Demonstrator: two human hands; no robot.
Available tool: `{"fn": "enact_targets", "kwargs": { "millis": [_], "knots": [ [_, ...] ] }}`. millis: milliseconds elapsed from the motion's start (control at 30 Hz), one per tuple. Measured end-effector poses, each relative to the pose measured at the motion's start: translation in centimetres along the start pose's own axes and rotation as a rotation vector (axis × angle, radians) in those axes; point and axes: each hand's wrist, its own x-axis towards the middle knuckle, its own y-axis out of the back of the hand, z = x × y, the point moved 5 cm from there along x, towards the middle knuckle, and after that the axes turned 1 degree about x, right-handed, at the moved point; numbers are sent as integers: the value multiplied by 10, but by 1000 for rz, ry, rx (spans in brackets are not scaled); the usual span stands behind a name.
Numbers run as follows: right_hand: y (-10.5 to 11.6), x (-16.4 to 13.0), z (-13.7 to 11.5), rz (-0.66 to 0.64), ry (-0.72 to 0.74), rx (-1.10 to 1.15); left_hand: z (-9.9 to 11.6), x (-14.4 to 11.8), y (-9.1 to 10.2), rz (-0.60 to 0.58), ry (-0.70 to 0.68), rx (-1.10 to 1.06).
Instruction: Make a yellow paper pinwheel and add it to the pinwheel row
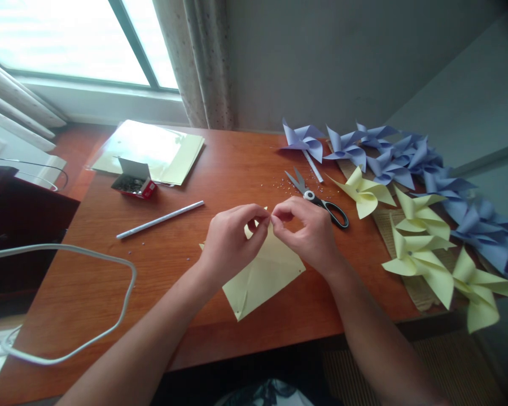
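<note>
Your left hand (231,239) and right hand (309,231) fingers pinch folded corners of the pale yellow square paper sheet (265,273), lying mid reddish wooden table (110,270); wrists raised, knuckles facing.

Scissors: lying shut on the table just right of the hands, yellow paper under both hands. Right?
Not quite. The head view shows the scissors lying open, blades spread, not shut. They do lie on the table just right of the hands, and the yellow paper is under both hands.

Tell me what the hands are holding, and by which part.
Both the left hand and right hand pinch the yellow paper square at its folded-up points near the middle, fingertips meeting there.
</note>
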Motion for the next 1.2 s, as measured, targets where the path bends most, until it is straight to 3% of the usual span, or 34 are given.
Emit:
{"fn": "enact_targets", "kwargs": {
  "millis": [200,433,567,1000,1200],
  "knots": [
    [1,-1,-3,54,47,-69,1,0,2,28,-2,-14],
    [1,-2,8,7,-212,310,-10,2,0,-6,190,-363],
    [-1,-3,12,-19,-272,373,-16,2,-3,-30,271,-510],
    [-1,-3,11,-8,-215,310,-19,1,-4,-48,258,-481],
    [2,-1,-1,46,-6,115,-17,2,-2,-17,248,-454]
  ]
}}
